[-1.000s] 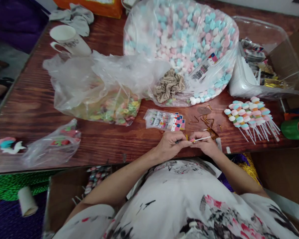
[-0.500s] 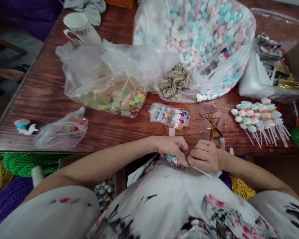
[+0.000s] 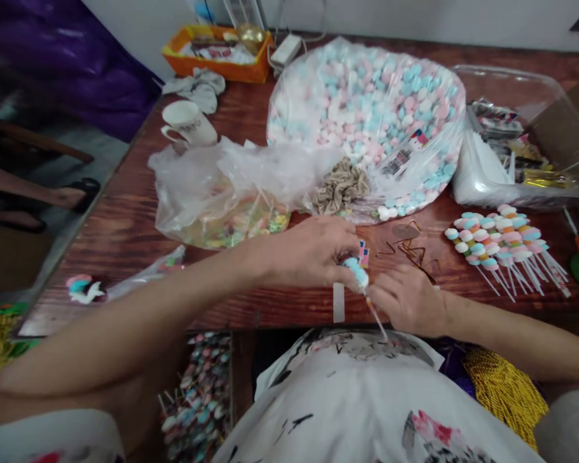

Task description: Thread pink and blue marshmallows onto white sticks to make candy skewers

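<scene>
My left hand (image 3: 309, 252) is closed over a candy skewer (image 3: 361, 283) with blue and white sweets on a thin white stick. My right hand (image 3: 405, 299) pinches the lower part of the same stick at the near edge of the wooden table (image 3: 125, 218). Both hands sit just in front of a small printed sticker sheet (image 3: 364, 252), mostly hidden by the left hand. A pile of finished candy skewers (image 3: 499, 238) lies to the right of my hands. A few gold twist ties (image 3: 410, 247) lie just beyond my right hand.
A big clear bag of pink, blue and white sweets (image 3: 367, 116) fills the back middle, a beige scrunchie (image 3: 341, 186) at its front. A bag of mixed coloured sweets (image 3: 222, 199), a white mug (image 3: 188, 122), an orange tray (image 3: 217, 53) and a clear box (image 3: 511, 148) stand around.
My hands rose from my lap to the table edge. The skewer now shows blue and white sweets at its top. The camera tilted up, showing more of the table's far end.
</scene>
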Tool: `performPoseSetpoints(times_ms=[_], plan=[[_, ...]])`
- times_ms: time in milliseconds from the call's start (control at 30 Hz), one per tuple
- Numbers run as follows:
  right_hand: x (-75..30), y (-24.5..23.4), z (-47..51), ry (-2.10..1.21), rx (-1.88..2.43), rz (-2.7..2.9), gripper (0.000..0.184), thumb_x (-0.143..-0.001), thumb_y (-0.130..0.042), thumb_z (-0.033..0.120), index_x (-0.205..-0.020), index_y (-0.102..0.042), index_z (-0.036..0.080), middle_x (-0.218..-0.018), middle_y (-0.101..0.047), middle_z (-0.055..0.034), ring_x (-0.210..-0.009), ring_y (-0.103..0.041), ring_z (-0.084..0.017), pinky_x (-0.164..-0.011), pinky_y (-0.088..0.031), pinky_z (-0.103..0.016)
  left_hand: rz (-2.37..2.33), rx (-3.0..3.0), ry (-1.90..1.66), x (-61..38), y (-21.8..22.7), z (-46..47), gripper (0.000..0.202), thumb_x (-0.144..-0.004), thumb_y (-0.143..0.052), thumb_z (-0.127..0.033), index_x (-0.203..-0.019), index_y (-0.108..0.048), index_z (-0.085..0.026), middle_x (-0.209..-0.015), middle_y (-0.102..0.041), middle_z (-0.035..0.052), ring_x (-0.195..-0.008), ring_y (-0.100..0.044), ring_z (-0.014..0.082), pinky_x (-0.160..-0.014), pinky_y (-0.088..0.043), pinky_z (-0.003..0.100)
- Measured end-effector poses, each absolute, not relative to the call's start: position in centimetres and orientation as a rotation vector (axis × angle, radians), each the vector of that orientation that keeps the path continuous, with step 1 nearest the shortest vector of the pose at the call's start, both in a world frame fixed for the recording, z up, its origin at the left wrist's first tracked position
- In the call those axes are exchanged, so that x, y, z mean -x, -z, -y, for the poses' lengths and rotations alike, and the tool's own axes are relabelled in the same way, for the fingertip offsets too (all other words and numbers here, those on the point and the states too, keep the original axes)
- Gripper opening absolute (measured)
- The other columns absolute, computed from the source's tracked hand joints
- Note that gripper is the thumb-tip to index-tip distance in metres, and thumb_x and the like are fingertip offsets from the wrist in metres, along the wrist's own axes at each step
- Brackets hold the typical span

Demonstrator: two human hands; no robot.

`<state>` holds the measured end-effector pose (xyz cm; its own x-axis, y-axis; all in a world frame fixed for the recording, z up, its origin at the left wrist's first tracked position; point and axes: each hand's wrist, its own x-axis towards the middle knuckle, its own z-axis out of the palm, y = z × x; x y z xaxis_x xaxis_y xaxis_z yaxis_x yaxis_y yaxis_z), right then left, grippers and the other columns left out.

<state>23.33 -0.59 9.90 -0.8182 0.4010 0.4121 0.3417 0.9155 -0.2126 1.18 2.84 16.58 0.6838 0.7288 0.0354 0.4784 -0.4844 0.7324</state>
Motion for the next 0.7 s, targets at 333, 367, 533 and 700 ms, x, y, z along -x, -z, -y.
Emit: performPoseSetpoints(times_ms=[333, 367, 533, 700], plan=[[-19.2, -11.2, -2.0, -1.488, 0.788, 1.688, 0.015, -0.085, -0.052, 0.026, -0.071, -0.054, 0.019, -0.063, -0.051, 0.0032, -0.057, -0.044, -0.011, -0.055, -0.037, -0.024, -1.025, -2.246, -0.923, -1.0, -9.4, -2.2, 0.019, -0.09, -0.051, -0.022, -0.09, -0.069, -0.015, -0.091, -0.067, 0.0079, -0.084, -0.061, 0.0182, -0.077, -0.052, 0.034], [-18.8, -10.4, -1.5, -1.552, 0.766, 1.702, 0.017, -0.084, -0.053, 0.027, -0.07, -0.053, 0.019, -0.061, -0.05, 0.0036, -0.055, -0.043, -0.01, -0.054, -0.036, -0.024, -0.992, -2.079, -1.036, -0.7, -9.3, -2.8, 0.021, -0.091, -0.051, -0.024, -0.09, -0.07, -0.016, -0.092, -0.067, 0.0079, -0.086, -0.062, 0.0183, -0.079, -0.052, 0.035], [-19.4, -8.2, -2.5, -0.928, 0.89, 1.983, 0.016, -0.085, -0.043, 0.019, -0.078, -0.057, 0.018, -0.068, -0.057, -0.0005, -0.061, -0.049, -0.014, -0.059, -0.039, -0.027, -0.912, -1.648, -1.367, -0.6, -9.9, -2.2, 0.024, -0.082, -0.068, -0.031, -0.105, -0.072, -0.023, -0.126, -0.06, 0.0096, -0.12, -0.052, 0.0243, -0.102, -0.042, 0.04], [-20.5, -7.8, -3.8, 0.027, 0.747, 2.227, 0.015, -0.081, -0.043, 0.013, -0.083, -0.058, 0.018, -0.071, -0.06, -0.0057, -0.065, -0.052, -0.018, -0.062, -0.037, -0.031, -0.894, -0.944, -1.073, -1.2, -7.4, -0.2, 0.045, -0.086, -0.063, -0.042, -0.126, -0.061, -0.023, -0.116, -0.065, 0.0098, -0.099, -0.062, 0.0184, -0.085, -0.05, 0.032]])
